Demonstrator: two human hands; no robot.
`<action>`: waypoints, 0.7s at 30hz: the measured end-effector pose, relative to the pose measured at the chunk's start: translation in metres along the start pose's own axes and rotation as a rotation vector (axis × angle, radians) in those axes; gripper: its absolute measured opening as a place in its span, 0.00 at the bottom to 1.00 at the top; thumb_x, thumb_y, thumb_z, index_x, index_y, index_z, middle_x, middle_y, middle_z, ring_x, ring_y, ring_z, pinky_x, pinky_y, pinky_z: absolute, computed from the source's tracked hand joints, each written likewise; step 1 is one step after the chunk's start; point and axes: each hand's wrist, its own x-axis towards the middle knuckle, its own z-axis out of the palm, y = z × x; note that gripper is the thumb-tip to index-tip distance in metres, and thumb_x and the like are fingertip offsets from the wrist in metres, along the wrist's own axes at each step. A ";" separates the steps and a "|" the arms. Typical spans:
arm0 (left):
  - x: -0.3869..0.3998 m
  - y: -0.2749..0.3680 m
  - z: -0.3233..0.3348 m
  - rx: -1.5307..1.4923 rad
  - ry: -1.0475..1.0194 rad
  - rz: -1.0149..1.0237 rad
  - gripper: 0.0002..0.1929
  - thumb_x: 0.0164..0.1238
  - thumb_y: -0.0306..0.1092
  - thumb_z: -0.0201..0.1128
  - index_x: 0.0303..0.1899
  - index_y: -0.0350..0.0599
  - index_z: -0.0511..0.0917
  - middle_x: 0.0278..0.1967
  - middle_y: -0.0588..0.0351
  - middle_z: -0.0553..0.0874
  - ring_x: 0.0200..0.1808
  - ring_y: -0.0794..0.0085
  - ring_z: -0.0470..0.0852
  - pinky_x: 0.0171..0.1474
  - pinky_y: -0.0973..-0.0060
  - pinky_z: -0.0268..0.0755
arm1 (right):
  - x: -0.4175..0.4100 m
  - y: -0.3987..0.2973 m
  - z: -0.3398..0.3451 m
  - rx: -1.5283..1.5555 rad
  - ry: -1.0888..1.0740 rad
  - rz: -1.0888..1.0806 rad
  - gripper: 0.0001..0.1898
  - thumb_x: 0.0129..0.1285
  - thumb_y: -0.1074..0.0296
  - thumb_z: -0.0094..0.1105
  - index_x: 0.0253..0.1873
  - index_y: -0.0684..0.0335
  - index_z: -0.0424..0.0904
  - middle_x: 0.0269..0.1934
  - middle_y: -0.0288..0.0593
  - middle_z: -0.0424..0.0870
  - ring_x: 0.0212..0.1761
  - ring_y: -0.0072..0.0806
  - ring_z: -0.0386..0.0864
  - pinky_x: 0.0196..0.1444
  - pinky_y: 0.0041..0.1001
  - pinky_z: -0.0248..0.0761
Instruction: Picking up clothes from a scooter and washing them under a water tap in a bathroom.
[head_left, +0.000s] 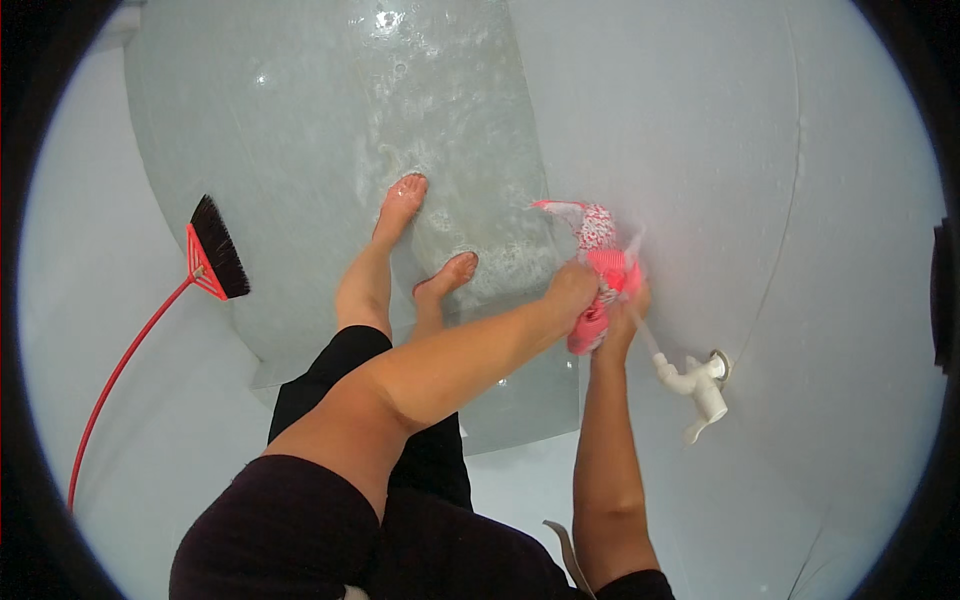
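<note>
A wet pink-and-white patterned cloth (598, 229) is bunched between my two hands, in front of a white plastic wall tap (701, 382). Water runs from the tap's spout onto the cloth. My left hand (574, 289) grips it from the left side. On the right, my right hand (636, 304) holds the cloth from below, its fingers partly hidden by fabric and splashing water. One end of the cloth hangs away beyond my hands.
Water spreads over the grey-green floor (315, 150) around my bare feet. A broom with black bristles (220, 246) and a red handle leans at the left wall. The pale wall (697, 150) rises on the right. A low step edge runs behind my feet.
</note>
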 end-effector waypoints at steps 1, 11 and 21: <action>0.003 -0.002 -0.003 0.426 0.137 0.161 0.14 0.66 0.40 0.50 0.33 0.40 0.77 0.32 0.49 0.81 0.31 0.66 0.81 0.31 0.62 0.73 | -0.020 0.005 0.006 -0.308 -0.003 -0.325 0.13 0.64 0.64 0.53 0.46 0.70 0.74 0.38 0.43 0.77 0.41 0.31 0.74 0.46 0.30 0.67; -0.046 0.053 -0.027 -0.671 -0.100 -0.241 0.31 0.63 0.54 0.56 0.59 0.40 0.62 0.52 0.52 0.76 0.47 0.62 0.78 0.48 0.65 0.73 | -0.019 -0.009 -0.029 -0.383 0.050 -0.100 0.20 0.69 0.56 0.46 0.56 0.67 0.70 0.51 0.45 0.74 0.51 0.30 0.73 0.52 0.32 0.69; -0.044 -0.006 -0.049 -0.914 -0.298 -0.131 0.18 0.65 0.30 0.56 0.56 0.46 0.66 0.48 0.54 0.78 0.48 0.67 0.79 0.51 0.69 0.72 | -0.030 -0.025 -0.007 0.583 -0.032 0.216 0.26 0.70 0.47 0.39 0.64 0.60 0.62 0.63 0.46 0.65 0.62 0.41 0.67 0.61 0.42 0.65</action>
